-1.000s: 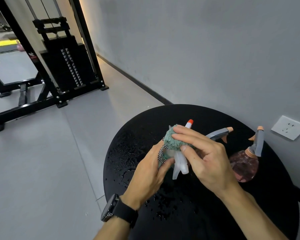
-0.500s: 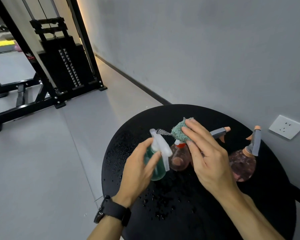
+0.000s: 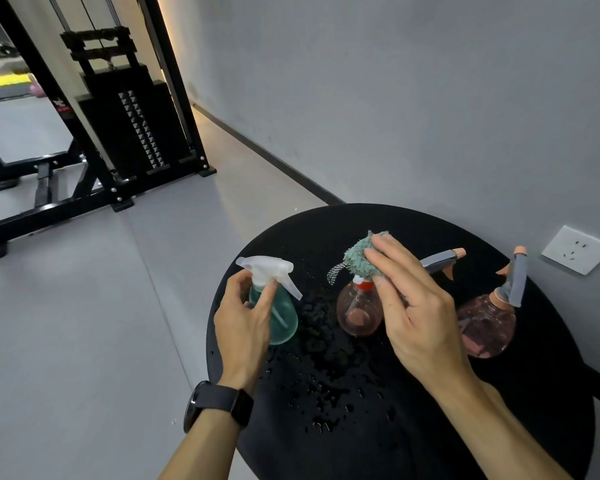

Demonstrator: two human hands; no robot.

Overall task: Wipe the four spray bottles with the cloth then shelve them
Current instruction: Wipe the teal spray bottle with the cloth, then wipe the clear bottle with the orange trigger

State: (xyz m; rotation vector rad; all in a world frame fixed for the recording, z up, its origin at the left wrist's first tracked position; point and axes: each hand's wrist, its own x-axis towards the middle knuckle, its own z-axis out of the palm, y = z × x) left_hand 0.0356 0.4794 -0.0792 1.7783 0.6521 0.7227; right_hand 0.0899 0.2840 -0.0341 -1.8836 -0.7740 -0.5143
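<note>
Two hands work over a wet black table (image 3: 430,427): left hand (image 3: 243,327) grips a teal spray bottle (image 3: 283,320), right hand (image 3: 416,313) presses a green cloth (image 3: 359,254) onto a pink bottle (image 3: 355,311).

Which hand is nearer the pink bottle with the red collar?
Right. The right hand holds the cloth just over the red-collared pink bottle, overlapping its side. The left hand grips the green bottle, off to that bottle's left.

I see a grey wall (image 3: 395,98) across the upper right with a white socket (image 3: 578,250), grey floor (image 3: 84,323) lower left, and a black weight machine (image 3: 118,126) upper left.
</note>
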